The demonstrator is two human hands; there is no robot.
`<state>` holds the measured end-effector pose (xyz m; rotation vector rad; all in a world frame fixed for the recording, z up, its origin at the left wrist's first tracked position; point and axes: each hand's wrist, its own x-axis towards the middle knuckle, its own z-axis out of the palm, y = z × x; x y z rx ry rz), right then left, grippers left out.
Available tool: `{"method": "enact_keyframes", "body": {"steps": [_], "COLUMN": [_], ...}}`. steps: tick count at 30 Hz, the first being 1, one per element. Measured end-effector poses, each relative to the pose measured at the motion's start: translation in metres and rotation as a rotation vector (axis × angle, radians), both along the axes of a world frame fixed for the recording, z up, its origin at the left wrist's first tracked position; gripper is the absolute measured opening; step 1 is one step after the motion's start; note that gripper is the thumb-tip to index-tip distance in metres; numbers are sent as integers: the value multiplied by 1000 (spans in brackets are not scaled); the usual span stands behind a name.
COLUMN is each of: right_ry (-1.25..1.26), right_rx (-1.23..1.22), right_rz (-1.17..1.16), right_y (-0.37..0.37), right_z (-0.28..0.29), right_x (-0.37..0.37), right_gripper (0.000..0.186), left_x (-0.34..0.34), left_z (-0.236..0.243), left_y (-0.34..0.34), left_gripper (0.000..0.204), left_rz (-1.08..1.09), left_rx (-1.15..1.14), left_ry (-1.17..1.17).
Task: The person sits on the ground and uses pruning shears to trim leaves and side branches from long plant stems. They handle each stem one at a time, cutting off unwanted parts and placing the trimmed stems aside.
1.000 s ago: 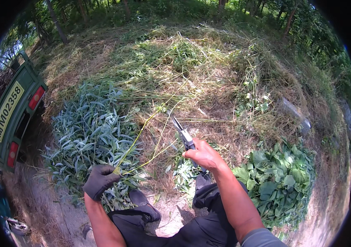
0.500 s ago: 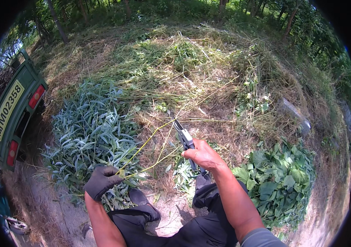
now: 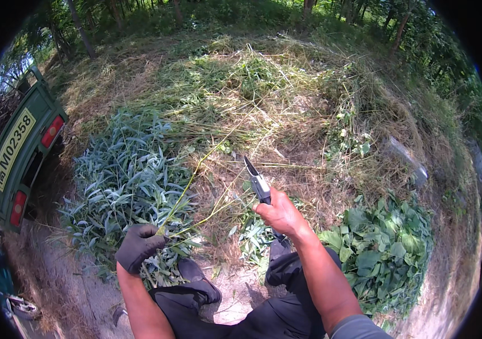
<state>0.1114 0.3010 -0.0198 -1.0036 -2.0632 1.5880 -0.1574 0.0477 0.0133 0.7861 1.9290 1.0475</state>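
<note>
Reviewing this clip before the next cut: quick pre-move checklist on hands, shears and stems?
1. Left hand, gloved, closed on the green stems: ok.
2. Right hand, bare, gripping the pruning shears: ok.
3. Blades point away from the body: ok.
4. Blades clear of the left hand, a gap between them: ok.
5. Blades open or shut: cannot tell.
6. Stems between the blades: not ok, the shears sit to their right.

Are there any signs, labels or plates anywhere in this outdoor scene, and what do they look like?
Number plate: far left, on the back of the green vehicle; a long yellow rectangle with dark characters, tilted.
No packages, screens or other labels show among the cut stems and leaves.
</note>
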Motion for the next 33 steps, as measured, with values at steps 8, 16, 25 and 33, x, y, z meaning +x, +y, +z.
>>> {"method": "enact_keyframes", "body": {"steps": [8, 16, 25, 33], "right_ry": [-215, -412, -27, -31], "right_rx": [296, 376, -44, -163], "right_rz": [-62, -141, -79, 243], "right_y": [-4, -3, 5, -7], "right_z": [-4, -1, 18, 21], "right_x": [-1, -3, 11, 6], "right_gripper": [30, 27, 17, 18], "left_x": [-2, -3, -1, 1], "left_z": [0, -2, 3, -6], "left_y": [-4, -5, -2, 8], "left_gripper": [20, 21, 17, 18], "left_rz": [99, 51, 144, 174], "left_rx": [20, 52, 62, 95], "left_ry": [-10, -13, 48, 4]}}
